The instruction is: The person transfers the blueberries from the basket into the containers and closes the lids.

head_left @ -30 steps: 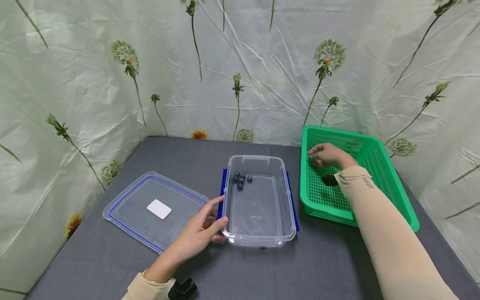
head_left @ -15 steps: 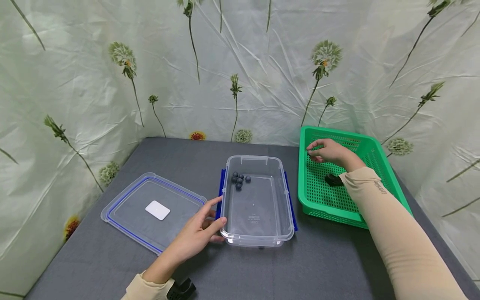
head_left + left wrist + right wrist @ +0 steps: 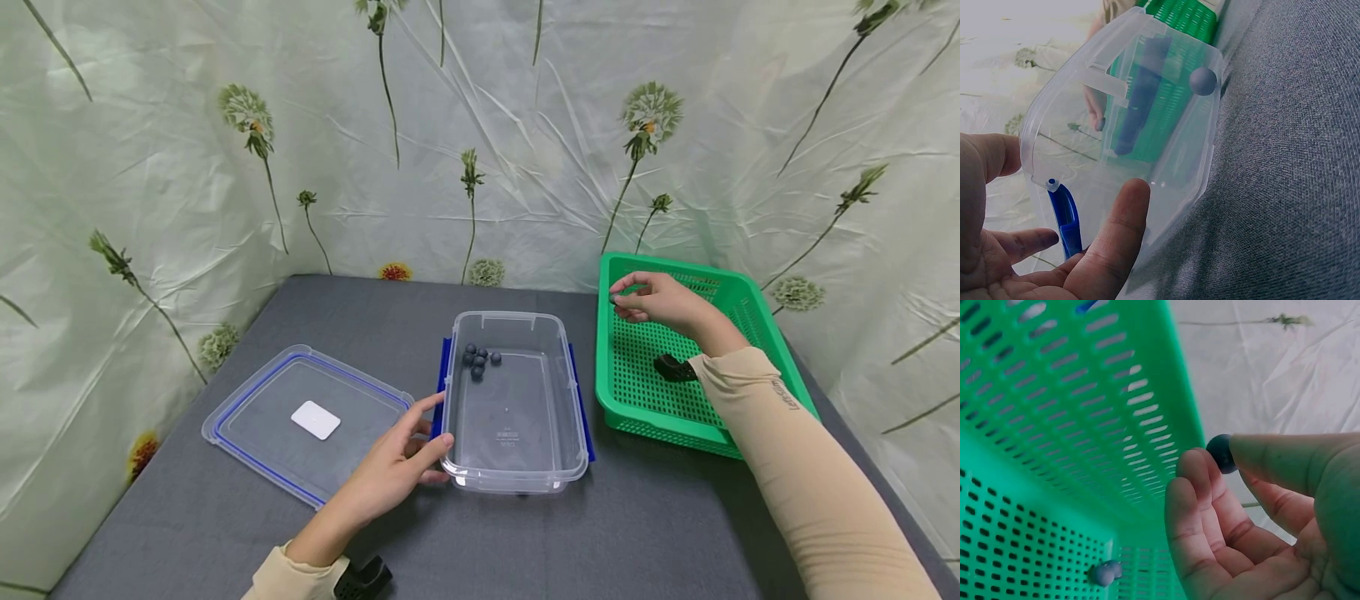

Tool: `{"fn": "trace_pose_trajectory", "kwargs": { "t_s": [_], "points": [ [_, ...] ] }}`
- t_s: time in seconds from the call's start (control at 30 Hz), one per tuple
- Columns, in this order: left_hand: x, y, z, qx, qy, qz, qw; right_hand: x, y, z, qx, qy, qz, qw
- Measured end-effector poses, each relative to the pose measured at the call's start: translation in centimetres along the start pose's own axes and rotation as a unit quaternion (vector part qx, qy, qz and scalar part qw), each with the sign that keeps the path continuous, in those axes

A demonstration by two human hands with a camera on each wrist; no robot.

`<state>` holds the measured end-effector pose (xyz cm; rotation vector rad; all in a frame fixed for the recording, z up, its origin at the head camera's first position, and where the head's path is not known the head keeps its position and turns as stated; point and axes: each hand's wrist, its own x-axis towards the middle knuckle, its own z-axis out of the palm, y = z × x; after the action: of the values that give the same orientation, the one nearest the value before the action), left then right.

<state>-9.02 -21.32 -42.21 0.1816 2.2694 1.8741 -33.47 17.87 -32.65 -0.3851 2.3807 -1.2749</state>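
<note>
A clear plastic food container (image 3: 517,425) with blue side latches stands mid-table, several blueberries (image 3: 477,361) clustered at its far left. My left hand (image 3: 390,467) rests against its left side, thumb and fingers extended, touching the rim near the blue latch (image 3: 1066,219). Over the left part of a green basket (image 3: 652,408), my right hand (image 3: 667,307) pinches one blueberry (image 3: 1222,454) between thumb and fingers, level with the basket's rim. More blueberries (image 3: 1105,573) lie in the basket's corner. Another blueberry (image 3: 1202,81) appears at the container's front wall.
To the left, the container's clear lid (image 3: 255,417) with a blue seal lies flat, bearing a white label (image 3: 316,420). A grey cloth (image 3: 480,550) covers the table. Behind hangs a flower-printed curtain (image 3: 525,167).
My right hand has risen from inside the basket to about rim height, bringing the pinched blueberry with it. My left hand stays at the container.
</note>
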Motion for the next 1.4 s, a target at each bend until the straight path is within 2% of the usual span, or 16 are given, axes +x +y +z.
{"fn": "trace_pose_trajectory", "kwargs": {
  "t_s": [0.3, 0.73, 1.13, 1.4],
  "points": [
    [0.0, 0.0, 0.0, -0.003, 0.001, 0.002, 1.0000, -1.5, -1.2, 1.2, -0.010, 0.008, -0.034, 0.999],
    [0.0, 0.1, 0.1, 0.000, 0.002, 0.000, 1.0000, -2.5, -2.7, 5.2, -0.039, -0.016, -0.090, 0.995],
    [0.0, 0.1, 0.1, -0.001, 0.002, 0.000, 1.0000, -2.4, -3.7, 7.3, -0.066, -0.053, -0.106, 0.991],
    [0.0, 0.1, 0.1, 0.000, 0.002, 0.002, 1.0000, -1.7, -4.4, 8.1, -0.074, -0.083, -0.096, 0.989]
  ]
}}
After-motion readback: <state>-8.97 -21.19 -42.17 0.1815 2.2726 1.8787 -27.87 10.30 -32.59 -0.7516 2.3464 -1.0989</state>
